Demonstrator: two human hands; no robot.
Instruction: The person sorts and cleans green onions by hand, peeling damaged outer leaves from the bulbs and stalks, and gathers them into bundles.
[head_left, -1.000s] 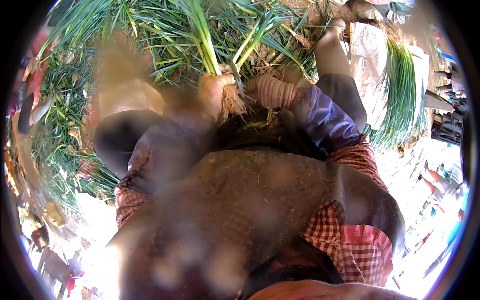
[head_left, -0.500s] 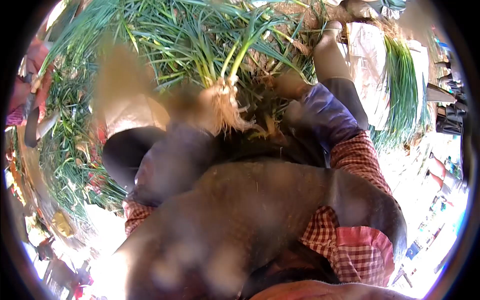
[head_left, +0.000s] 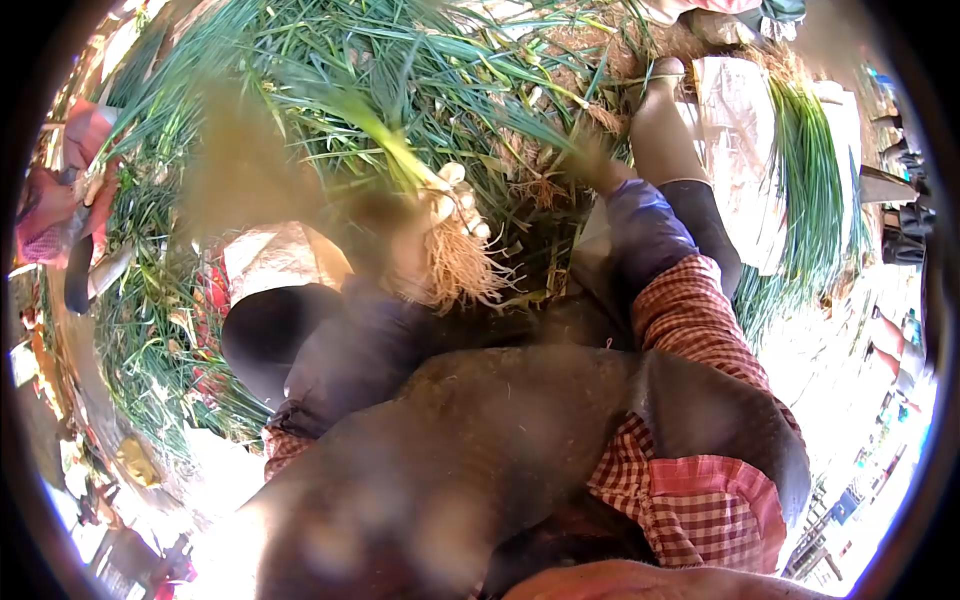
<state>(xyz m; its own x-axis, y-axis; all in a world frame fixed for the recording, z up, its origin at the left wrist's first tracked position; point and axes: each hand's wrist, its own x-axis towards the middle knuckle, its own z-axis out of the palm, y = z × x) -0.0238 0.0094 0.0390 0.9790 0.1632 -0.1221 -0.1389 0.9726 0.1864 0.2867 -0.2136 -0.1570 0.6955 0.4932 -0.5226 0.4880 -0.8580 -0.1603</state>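
My left hand (head_left: pixel 398 240), partly blurred by smudges on the lens, is closed around a small bunch of spring onions (head_left: pixel 456 210). The white bulbs and pale tangled roots stick out to the right of it and hang over my lap. Their green stems lean toward the upper left. Farther right, my right hand (head_left: pixel 598 168) is stretched forward over the leaves; its fingers are smeared, so I cannot make out whether they grip anything. A large heap of spring onion leaves (head_left: pixel 400 70) lies in front of both hands.
A pale sack (head_left: pixel 735 150) lies at the right, with a bundle of spring onions (head_left: pixel 805 160) on it. My bare knee (head_left: pixel 660 110) rises just beyond my right hand. At the far left are another person's hand (head_left: pixel 92 188) and a blade (head_left: pixel 108 268). A dark apron (head_left: pixel 520 420) covers my lap.
The bunch in my left hand has tipped, its stems now leaning to the upper left and its bulbs turned rightward. My right hand has moved forward and slightly right, away from the bunch.
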